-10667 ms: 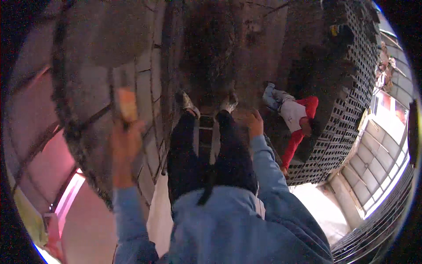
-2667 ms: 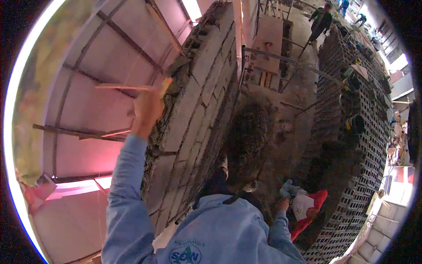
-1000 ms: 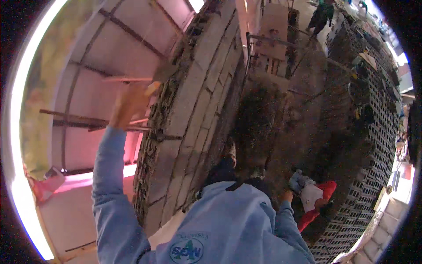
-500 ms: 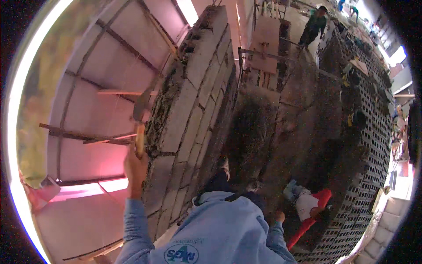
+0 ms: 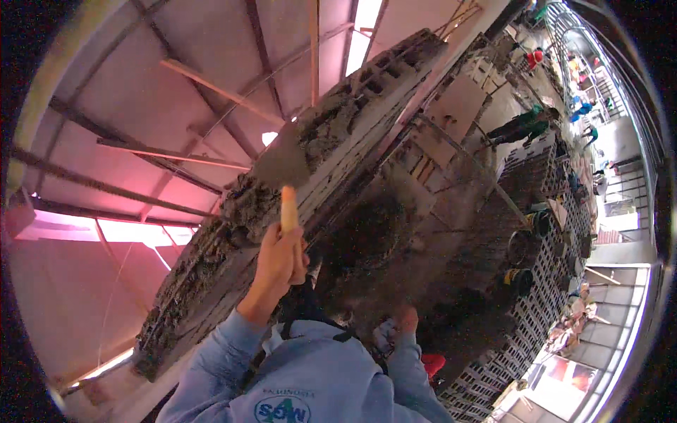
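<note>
My left hand is closed round the light wooden handle of a trowel. The trowel's grey blade lies over the top of a block wall, against the rough mortar spread along it. My right hand is low in front of my body, to the right of the wall. It is small and blurred, so its fingers do not show clearly and I cannot make out anything in it.
At the right runs a long stack of hollow bricks, with dark buckets beside it. A worker in dark clothes stands farther off, near a pinkish board. Wooden battens cross the pink sheeting at the left.
The view has swung so the wall slants more to the right. My left hand with the trowel has moved from the wall's left side to over its top. My right hand has come up.
</note>
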The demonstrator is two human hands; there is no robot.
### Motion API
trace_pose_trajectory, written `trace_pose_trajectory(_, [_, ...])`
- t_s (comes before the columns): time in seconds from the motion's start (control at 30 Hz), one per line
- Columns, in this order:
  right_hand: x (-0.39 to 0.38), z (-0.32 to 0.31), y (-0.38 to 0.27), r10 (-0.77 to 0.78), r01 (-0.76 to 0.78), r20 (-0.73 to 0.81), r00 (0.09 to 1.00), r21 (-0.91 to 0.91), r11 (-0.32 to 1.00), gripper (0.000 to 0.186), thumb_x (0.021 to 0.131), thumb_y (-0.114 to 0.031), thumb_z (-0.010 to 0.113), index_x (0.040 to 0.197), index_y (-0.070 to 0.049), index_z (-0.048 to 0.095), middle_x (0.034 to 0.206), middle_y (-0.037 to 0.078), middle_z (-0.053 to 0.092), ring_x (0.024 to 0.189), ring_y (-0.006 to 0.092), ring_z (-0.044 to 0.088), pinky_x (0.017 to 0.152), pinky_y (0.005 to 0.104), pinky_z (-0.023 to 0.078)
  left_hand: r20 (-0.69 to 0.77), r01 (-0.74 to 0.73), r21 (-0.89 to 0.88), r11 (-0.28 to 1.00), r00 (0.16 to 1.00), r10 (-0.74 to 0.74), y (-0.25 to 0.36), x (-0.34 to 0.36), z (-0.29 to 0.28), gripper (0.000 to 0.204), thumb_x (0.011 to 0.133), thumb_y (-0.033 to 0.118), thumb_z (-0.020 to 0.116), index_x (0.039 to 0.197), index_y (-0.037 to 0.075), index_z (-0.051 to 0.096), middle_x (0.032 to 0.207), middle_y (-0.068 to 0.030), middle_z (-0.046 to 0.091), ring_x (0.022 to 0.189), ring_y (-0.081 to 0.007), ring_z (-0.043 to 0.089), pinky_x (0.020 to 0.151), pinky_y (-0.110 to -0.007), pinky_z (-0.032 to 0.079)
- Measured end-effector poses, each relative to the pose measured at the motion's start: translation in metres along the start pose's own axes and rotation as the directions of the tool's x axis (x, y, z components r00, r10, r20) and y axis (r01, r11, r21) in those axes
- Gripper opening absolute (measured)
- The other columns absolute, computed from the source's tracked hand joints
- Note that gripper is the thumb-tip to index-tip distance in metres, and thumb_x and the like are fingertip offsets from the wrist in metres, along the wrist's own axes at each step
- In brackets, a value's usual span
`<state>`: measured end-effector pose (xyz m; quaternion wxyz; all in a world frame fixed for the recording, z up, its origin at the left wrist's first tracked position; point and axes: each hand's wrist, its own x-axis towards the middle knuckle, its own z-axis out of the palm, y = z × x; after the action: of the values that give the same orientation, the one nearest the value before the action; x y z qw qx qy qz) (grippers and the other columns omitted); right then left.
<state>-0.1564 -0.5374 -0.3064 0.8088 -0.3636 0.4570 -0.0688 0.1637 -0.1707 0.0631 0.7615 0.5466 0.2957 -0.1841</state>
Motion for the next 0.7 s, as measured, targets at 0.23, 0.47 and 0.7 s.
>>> trace_pose_trajectory(0.23, [0.070, 0.381, -0.070, -0.308, 0.328, 0.207, 0.928, -0.066, 0.943, 0.045, 0.102, -0.023, 0.052, 0.142, -0.005, 0.046, 0.138, 0.009, 0.054, 0.126, 0.0237, 0.054, 0.105, 0.0389, 0.046, 0.046, 0.036, 0.003, 0.999, 0.998, -0.036, 0.051, 0.065, 0.048, 0.023, 0.097, 0.019, 0.055, 0.111, 0.004, 0.046, 0.079, -0.0065, 0.053, 0.057, -0.0166, 0.056, 0.048, -0.032, 0.046])
trace_pose_trajectory(0.47, [0.096, 0.616, -0.096, -0.784, 0.789, 0.093, 0.614, -0.052, 0.612, 0.045, 0.103, -0.026, 0.043, 0.140, -0.002, 0.051, 0.142, 0.012, 0.052, 0.133, 0.0263, 0.047, 0.114, 0.0389, 0.033, 0.088, -0.012, 0.316, 0.949, 0.996, -0.016, 0.080, 0.104, 0.074, 0.018, 0.097, 0.019, 0.054, 0.106, 0.004, 0.048, 0.078, -0.0054, 0.053, 0.055, -0.0144, 0.053, 0.046, -0.030, 0.044])
trace_pose_trajectory(0.7, [0.085, 0.682, -0.116, -0.664, 0.668, -0.092, 0.742, 0.189, 0.720, 0.046, 0.101, -0.028, 0.047, 0.133, 0.005, 0.055, 0.140, 0.014, 0.053, 0.128, 0.0257, 0.049, 0.113, 0.0370, 0.033, 0.160, -0.221, 0.709, 0.670, 0.975, 0.153, 0.116, 0.137, 0.076, 0.031, 0.094, 0.021, 0.059, 0.113, -0.002, 0.053, 0.078, -0.0089, 0.060, 0.061, -0.0177, 0.060, 0.046, -0.034, 0.045])
